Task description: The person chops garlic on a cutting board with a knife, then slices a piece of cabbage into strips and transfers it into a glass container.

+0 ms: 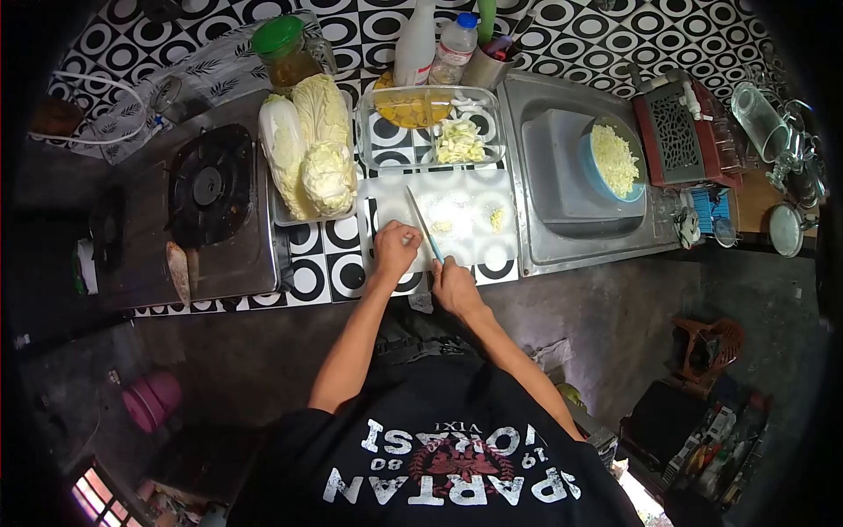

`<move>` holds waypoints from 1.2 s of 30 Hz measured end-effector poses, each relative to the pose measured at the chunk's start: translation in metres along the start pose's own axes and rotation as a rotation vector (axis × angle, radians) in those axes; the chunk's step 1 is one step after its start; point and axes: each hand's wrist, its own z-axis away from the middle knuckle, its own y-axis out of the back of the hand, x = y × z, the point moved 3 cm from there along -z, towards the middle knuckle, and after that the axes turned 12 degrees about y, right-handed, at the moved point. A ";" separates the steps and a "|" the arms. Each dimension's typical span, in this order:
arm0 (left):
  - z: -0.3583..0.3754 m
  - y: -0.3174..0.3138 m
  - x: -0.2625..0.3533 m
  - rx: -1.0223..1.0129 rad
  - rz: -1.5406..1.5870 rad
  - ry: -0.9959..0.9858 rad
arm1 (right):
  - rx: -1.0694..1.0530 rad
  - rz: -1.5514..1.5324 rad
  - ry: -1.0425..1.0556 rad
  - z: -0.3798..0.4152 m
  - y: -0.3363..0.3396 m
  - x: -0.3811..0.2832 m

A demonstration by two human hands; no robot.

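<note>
My right hand (454, 285) is wrapped round the blue handle of a kitchen knife (421, 216), whose blade points away from me over a translucent white cutting board (474, 255). To its left, my left hand (399, 247) is closed with curled fingers at the board's left side, close to the blade; whatever it holds is hidden. Small pale chopped bits (441, 227) lie just right of the blade, and a second little pile of yellowish pieces (497, 220) sits farther right. Behind the board, a divided clear container (400, 163) has chopped pale-green vegetable (460, 140) in its right compartment.
Whole napa cabbages (320, 132) fill a clear tray (303, 217) at left, beside a gas stove (211, 184). At right, a blue bowl (601, 180) of chopped cabbage stands by the grey tub (553, 176) in the sink (536, 259). Bottles (456, 48) and a green-lidded jug (285, 57) stand behind.
</note>
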 end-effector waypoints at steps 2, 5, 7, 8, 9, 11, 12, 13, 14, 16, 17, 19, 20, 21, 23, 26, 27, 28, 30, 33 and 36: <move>0.001 -0.003 -0.006 0.011 0.010 -0.021 | 0.045 0.007 0.017 0.004 -0.012 0.011; -0.002 -0.005 -0.006 0.028 0.022 -0.061 | 0.026 0.055 0.039 0.000 -0.006 0.008; 0.001 -0.002 -0.002 0.027 0.021 -0.078 | 0.011 0.044 0.024 0.002 0.002 -0.002; 0.001 0.000 -0.001 0.006 0.032 -0.042 | -0.001 0.037 0.018 0.000 0.005 -0.005; 0.002 0.002 -0.001 -0.016 0.041 -0.001 | -0.002 0.035 0.018 0.000 -0.001 0.000; 0.006 0.004 -0.005 -0.018 0.032 -0.005 | 0.046 0.007 0.045 0.004 -0.019 0.017; 0.004 0.004 -0.005 -0.015 0.025 -0.021 | 0.027 0.019 0.025 0.005 -0.015 0.013; -0.002 0.004 -0.004 -0.012 0.025 -0.031 | 0.037 0.019 0.030 -0.002 -0.008 0.009; 0.001 0.004 -0.006 -0.012 0.072 -0.008 | 0.012 0.033 0.024 -0.003 -0.004 0.007; 0.004 0.005 -0.009 -0.029 0.110 -0.022 | -0.012 0.032 0.027 0.000 0.003 0.004; 0.002 0.005 -0.009 -0.029 0.109 -0.030 | -0.005 0.031 0.029 -0.001 0.006 0.003; 0.004 0.004 -0.017 -0.093 0.347 0.121 | -0.011 0.004 0.032 0.004 0.005 0.001; 0.004 0.005 -0.019 -0.119 0.382 0.121 | -0.018 -0.016 0.006 0.006 0.001 0.003; 0.004 0.004 -0.020 -0.121 0.381 0.121 | -0.017 -0.017 0.004 0.007 -0.004 0.007; 0.003 0.004 -0.022 -0.108 0.388 0.174 | -0.014 0.006 0.016 0.009 -0.014 0.015; 0.004 0.004 -0.023 -0.105 0.358 0.169 | -0.043 0.019 0.007 0.005 0.001 0.010; 0.000 0.003 -0.021 -0.107 0.356 0.160 | -0.064 0.015 0.009 0.004 0.005 0.007; 0.001 0.004 -0.023 -0.129 0.398 0.195 | -0.068 0.015 0.010 0.005 0.009 0.003; 0.007 0.005 -0.027 -0.157 0.432 0.235 | -0.060 -0.004 -0.003 0.011 0.001 0.004; 0.004 0.005 -0.029 -0.182 0.481 0.259 | -0.031 -0.022 -0.002 0.015 -0.002 0.009; 0.005 0.010 -0.027 -0.162 0.512 0.282 | -0.060 -0.043 0.024 0.017 0.004 0.005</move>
